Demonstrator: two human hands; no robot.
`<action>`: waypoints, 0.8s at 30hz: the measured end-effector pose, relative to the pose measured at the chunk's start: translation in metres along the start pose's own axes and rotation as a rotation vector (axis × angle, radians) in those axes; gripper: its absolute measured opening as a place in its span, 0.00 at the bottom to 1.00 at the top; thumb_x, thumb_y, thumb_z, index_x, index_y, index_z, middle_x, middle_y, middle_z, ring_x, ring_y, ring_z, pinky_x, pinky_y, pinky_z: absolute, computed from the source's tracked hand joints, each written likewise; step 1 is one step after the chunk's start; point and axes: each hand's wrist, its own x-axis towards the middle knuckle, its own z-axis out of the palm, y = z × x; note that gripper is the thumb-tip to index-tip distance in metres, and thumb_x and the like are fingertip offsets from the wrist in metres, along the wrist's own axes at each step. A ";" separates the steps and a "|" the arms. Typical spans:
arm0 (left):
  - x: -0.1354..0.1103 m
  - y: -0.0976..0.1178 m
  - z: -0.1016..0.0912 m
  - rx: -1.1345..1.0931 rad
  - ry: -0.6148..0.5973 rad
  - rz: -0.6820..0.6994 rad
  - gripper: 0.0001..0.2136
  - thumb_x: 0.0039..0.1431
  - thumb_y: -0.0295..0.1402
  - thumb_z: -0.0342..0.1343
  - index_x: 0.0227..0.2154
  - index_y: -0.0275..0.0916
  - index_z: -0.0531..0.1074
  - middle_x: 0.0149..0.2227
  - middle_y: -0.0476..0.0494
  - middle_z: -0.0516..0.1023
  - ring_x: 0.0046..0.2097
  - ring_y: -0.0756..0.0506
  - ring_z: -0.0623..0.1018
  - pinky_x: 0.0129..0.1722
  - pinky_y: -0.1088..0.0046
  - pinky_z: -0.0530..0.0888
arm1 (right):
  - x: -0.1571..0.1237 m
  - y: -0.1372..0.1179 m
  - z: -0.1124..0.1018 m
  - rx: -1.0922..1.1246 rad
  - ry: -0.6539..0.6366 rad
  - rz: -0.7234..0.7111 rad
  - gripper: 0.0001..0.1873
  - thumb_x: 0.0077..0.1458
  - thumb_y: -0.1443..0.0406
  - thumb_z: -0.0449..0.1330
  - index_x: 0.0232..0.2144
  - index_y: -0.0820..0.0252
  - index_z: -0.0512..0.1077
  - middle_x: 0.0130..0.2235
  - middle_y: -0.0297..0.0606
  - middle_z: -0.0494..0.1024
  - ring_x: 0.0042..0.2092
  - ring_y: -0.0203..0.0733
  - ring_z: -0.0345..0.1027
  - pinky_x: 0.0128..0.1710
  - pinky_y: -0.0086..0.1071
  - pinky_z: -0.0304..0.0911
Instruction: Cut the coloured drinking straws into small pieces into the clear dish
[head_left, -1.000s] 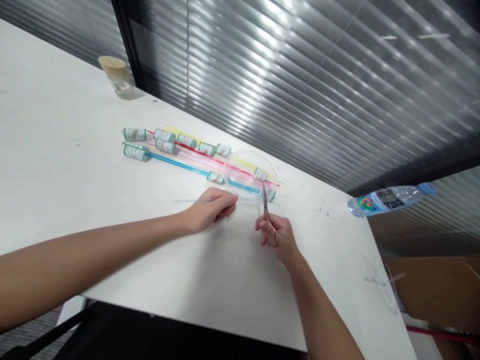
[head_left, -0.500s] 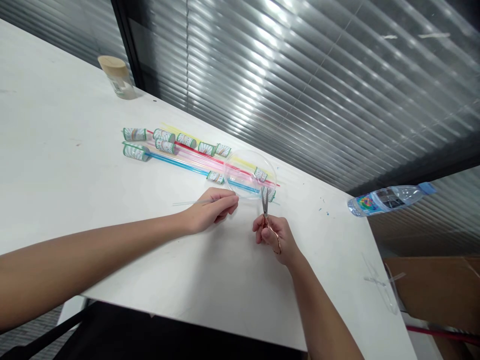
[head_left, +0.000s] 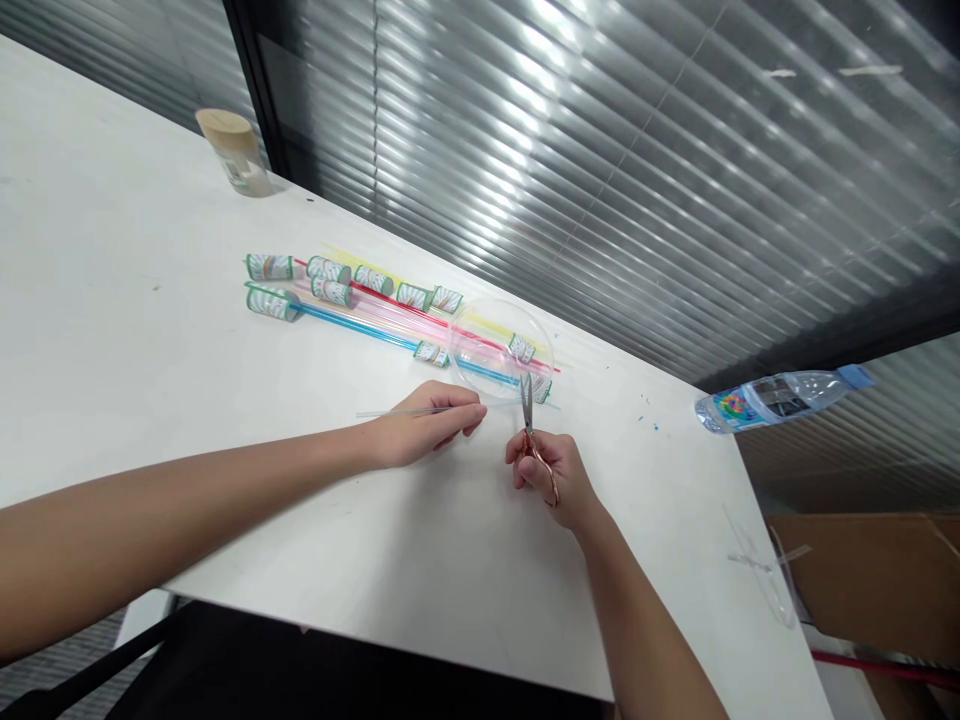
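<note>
My left hand (head_left: 433,424) is closed in a pinch on a thin clear plastic stick (head_left: 382,413), whose tail runs out to the left past the wrist. In my right hand (head_left: 555,475) is a pair of scissors (head_left: 527,405) with copper-coloured handles, its blades pointing away from me and slightly apart. Fingers and thumb are in the handle loops. A short gap of tabletop lies between the left fingertips and the blades. Just beyond both hands sits a clear round plastic bowl (head_left: 501,302), overlapping the ends of the coloured sticks.
Red sticks (head_left: 427,314), blue sticks (head_left: 360,327) and yellow sticks (head_left: 352,256) lie on the white table (head_left: 150,400), with several patterned paper pieces (head_left: 270,267) around them. A lidded cup (head_left: 238,160) stands at the back left. A water bottle (head_left: 780,395) lies by the right edge.
My left hand has moved slightly right with the stick, nearer the scissors. The scissor blades have come a little closer together. The rest stays in place.
</note>
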 end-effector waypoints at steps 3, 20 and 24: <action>-0.001 0.003 0.000 0.026 -0.022 -0.019 0.18 0.60 0.44 0.49 0.20 0.38 0.62 0.19 0.54 0.58 0.23 0.53 0.59 0.23 0.76 0.56 | 0.000 0.000 0.000 0.002 0.003 -0.002 0.29 0.52 0.40 0.56 0.25 0.60 0.68 0.19 0.33 0.66 0.23 0.34 0.54 0.23 0.28 0.51; 0.002 -0.006 -0.001 0.005 -0.014 -0.010 0.19 0.62 0.47 0.48 0.21 0.38 0.62 0.19 0.54 0.58 0.23 0.53 0.59 0.23 0.76 0.56 | 0.002 -0.002 0.004 0.033 0.069 0.045 0.28 0.49 0.41 0.59 0.23 0.60 0.67 0.16 0.28 0.61 0.18 0.31 0.53 0.19 0.27 0.54; 0.003 -0.010 0.000 -0.021 0.004 -0.005 0.20 0.61 0.48 0.48 0.21 0.38 0.63 0.19 0.54 0.59 0.23 0.54 0.59 0.23 0.76 0.56 | 0.002 -0.001 0.004 0.038 0.092 0.073 0.27 0.50 0.43 0.60 0.22 0.60 0.65 0.16 0.27 0.57 0.19 0.32 0.53 0.20 0.27 0.53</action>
